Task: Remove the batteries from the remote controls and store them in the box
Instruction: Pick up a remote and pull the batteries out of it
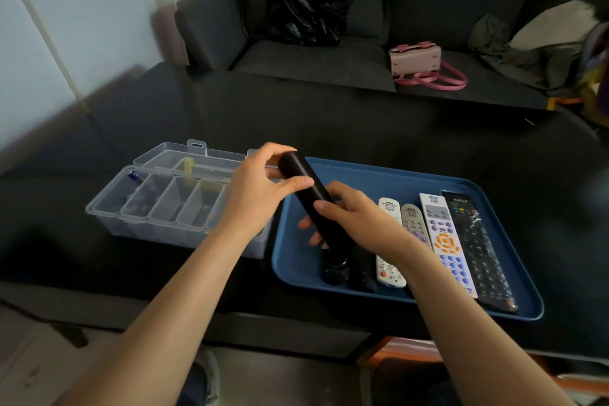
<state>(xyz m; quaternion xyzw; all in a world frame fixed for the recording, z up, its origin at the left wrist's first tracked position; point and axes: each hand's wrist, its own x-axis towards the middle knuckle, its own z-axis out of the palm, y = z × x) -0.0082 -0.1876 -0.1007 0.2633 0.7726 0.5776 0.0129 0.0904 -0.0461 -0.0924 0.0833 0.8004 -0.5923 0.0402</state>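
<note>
Both bare forearms reach from the lower frame toward the middle. The left hand (255,186) has curled fingers. The right hand (351,216) is curled too, thumb on top.

The room is dim, with soft daylight coming from the pale wall and window area at the upper left, so the dark glossy desk (362,128) shows only a faint sheen and weak, diffuse shadows. The centre is fairly sharp, but the frame is soft overall. Blur smears the left wall, the far right edge and the lower corners, where the wide-angle lens bends straight lines.
</note>
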